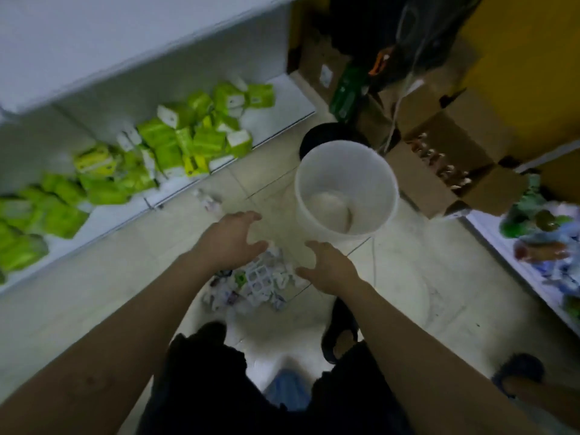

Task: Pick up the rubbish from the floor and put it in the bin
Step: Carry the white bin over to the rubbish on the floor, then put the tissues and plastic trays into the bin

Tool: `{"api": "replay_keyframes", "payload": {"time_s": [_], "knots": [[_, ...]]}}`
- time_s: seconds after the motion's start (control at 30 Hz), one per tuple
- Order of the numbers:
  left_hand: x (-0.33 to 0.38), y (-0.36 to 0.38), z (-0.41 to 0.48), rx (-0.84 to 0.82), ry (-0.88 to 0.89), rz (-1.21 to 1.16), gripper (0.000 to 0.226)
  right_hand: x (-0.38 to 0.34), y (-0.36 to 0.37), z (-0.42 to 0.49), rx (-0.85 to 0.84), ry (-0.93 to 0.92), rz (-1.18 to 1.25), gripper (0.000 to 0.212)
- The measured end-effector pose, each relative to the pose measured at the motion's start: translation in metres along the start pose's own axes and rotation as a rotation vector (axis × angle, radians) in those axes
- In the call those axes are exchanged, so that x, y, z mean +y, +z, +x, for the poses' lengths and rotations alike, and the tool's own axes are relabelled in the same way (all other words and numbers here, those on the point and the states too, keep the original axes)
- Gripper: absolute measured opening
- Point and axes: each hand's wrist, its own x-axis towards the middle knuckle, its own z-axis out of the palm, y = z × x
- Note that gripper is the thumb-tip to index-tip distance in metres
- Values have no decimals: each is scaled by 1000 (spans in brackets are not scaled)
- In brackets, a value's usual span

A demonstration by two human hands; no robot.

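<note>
A white round bin point(381, 171) stands on the tiled floor ahead of me, with something pale lying at its bottom. A heap of rubbish point(257, 282), white plastic bits and crumpled wrappers, lies on the floor between my feet and the bin. Both arms reach forward over the heap. My left hand point(229, 238) hovers above its left side with fingers spread and holds nothing. My right hand point(329, 266) hovers above its right side, fingers loosely spread, also holding nothing. A smaller crumpled scrap point(208, 200) lies farther off by the left shelf.
A low white shelf point(282, 86) on the left carries many green packets point(188, 133). Open cardboard boxes point(445, 158) stand behind the bin, beside a black bin point(317, 135). Another shelf point(508, 249) with goods is at right. A second person's foot point(518, 375) shows at bottom right.
</note>
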Motion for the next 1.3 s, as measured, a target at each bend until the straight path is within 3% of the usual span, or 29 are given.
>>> {"api": "replay_keyframes", "payload": {"time_s": [0.13,0.3,0.37,0.43,0.5,0.57,0.63,0.7,0.83,1.03,1.2,1.3], "knots": [[-22,72,34,-2,-104,-66,65,50,44,58,61,-18,19,69],[-54,153,86,34,-81,-85,61,85,88,130,160,-99,-86,61],[-69,184,110,52,-57,-59,61,92,103,157,350,-180,-122,56],[-83,214,137,78,-12,-44,60,101,112,184,642,-230,-218,54],[-92,236,163,94,40,-26,61,113,114,211,810,-196,-356,64],[-95,254,188,106,107,18,62,127,115,234,782,-67,-474,74],[-96,268,206,149,158,48,63,141,121,252,714,25,-539,63],[-99,278,213,192,189,55,63,148,128,263,719,20,-512,43],[-111,297,188,246,194,68,62,152,137,261,759,-89,-379,25],[-120,312,116,201,106,110,59,144,187,212,656,-270,-287,28],[-115,322,65,171,26,149,61,135,217,176,590,-299,-284,27],[-115,327,42,178,-19,145,61,133,220,153,479,-267,-346,47]]}}
